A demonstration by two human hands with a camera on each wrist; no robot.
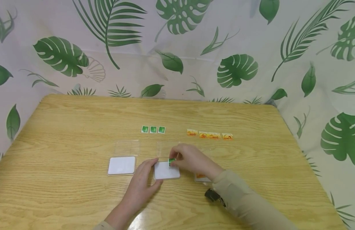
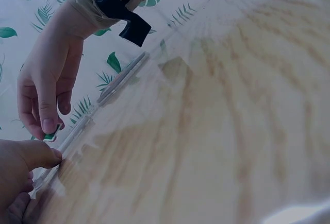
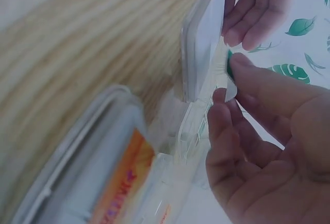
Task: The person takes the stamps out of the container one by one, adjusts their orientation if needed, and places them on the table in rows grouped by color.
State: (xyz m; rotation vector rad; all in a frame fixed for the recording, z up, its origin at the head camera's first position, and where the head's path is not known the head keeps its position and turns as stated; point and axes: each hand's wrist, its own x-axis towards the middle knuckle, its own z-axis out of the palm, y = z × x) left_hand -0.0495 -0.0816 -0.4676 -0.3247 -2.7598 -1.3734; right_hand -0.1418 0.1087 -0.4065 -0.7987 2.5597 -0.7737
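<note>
In the head view my right hand pinches a small green square sticker between thumb and fingertips. It is held over the upper right corner of the middle flat plastic case, which has a white face. My left hand holds that case by its left side, index finger at the top corner and thumb at the lower edge. The right wrist view shows the sticker edge-on, its back pale, near the upright-looking case. In the left wrist view, my left thumb presses the case edge.
Another white-faced case with a clear lid lies left. A third case with an orange strip is partly hidden under my right forearm. Three green stickers and several yellow-orange ones lie farther back on the wooden table.
</note>
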